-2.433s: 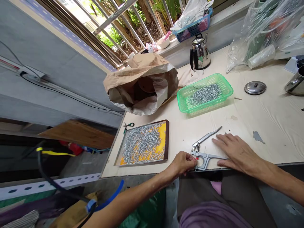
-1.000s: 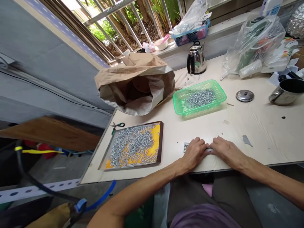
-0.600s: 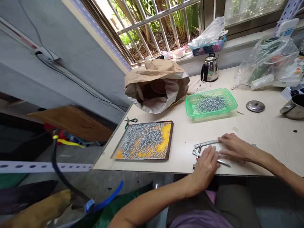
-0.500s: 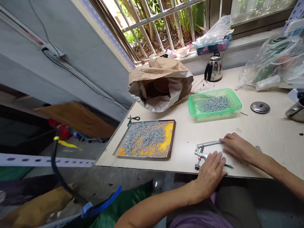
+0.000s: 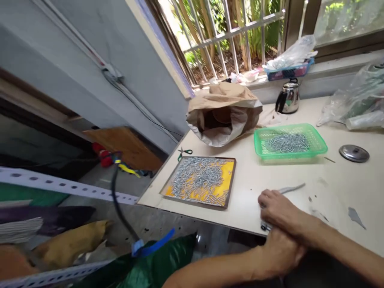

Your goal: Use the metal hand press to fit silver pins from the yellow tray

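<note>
A metal hand tool (image 5: 292, 188) lies at the front edge of the table, one long grey arm pointing right and its small dark end (image 5: 264, 227) at the edge. Over its head, my right hand (image 5: 277, 208) has its fingers curled down on it, covering most of the tool. My left hand (image 5: 282, 248) is just below, at the table edge and partly under my right wrist; its fingers are hidden. To the left, a shallow tray (image 5: 230, 186) with a yellow bottom holds many small metal pins (image 5: 195, 176).
A green basket (image 5: 319, 146) of similar pins stands behind my hands. An open paper bag (image 5: 225, 104), green-handled scissors (image 5: 186, 152), a kettle (image 5: 289, 96), a round lid (image 5: 354, 153) and plastic bags (image 5: 357, 96) are farther back. A grey scrap (image 5: 356, 217) lies at right.
The view has shifted left. My right hand has moved from the tool's upper arm onto its head. My left hand has slid down off the tool's front to the table edge.
</note>
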Demonstrator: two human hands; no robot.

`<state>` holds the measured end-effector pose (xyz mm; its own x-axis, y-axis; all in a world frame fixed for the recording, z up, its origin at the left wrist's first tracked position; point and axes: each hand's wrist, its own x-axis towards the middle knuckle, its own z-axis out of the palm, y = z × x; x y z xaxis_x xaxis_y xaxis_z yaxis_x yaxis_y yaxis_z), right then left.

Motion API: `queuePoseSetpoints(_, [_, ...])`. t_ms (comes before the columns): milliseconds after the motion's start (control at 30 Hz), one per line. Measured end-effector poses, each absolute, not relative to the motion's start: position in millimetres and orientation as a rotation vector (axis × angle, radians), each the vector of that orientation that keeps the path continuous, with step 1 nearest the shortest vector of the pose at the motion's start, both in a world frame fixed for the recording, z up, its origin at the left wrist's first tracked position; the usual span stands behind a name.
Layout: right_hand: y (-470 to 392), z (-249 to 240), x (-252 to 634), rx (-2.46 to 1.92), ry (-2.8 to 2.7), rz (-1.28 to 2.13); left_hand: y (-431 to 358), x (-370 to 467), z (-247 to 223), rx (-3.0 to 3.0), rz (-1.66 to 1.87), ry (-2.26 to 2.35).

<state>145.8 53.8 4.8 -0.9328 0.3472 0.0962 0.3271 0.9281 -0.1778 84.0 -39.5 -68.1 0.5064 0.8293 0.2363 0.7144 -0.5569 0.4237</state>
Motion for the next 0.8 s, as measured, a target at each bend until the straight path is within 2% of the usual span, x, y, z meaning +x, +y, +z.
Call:
queuePoseSetpoints(133, [53.8,-17.9,133.0,-0.385,-2.936,0.059,-36.6,86.0,-79.5,2.58,0.606,1.323])
queuePoseSetpoints(233, [52.7,-18.9,133.4,-0.276,-2.894,0.112,-32.6,87.6,-84.5,2.586,0.553,1.346])
queuePoseSetpoints(400, [66.5,24.4,140.0,-0.386,-2.569,0.426,-28.6,80.7,-71.8,2.653,0.599,1.216])
queuePoseSetpoints(500, [105.0,59.1,145.1,-0.598,-2.306,0.269,-19.2,50.3,-47.8,2.671,0.809,1.233])
queuePoseSetpoints(600, [142.4,81.2,154.0,-0.889,-2.191,-0.079,5.6,-5.6,-18.0,2.459,0.967,1.783])
queuePoseSetpoints(667, [150.0,83.6,160.9,-0.979,-2.174,-0.173,27.2,-46.7,-1.8,2.219,0.831,2.2])
queuePoseSetpoints(733, [139.7,74.3,168.0,-0.943,-2.214,-0.126,46.0,-80.5,6.7,1.972,0.621,2.433])
queuePoseSetpoints(800, [116.3,53.0,176.3,-0.85,-2.303,0.023,58.3,-102.3,6.5,1.832,0.415,2.47])
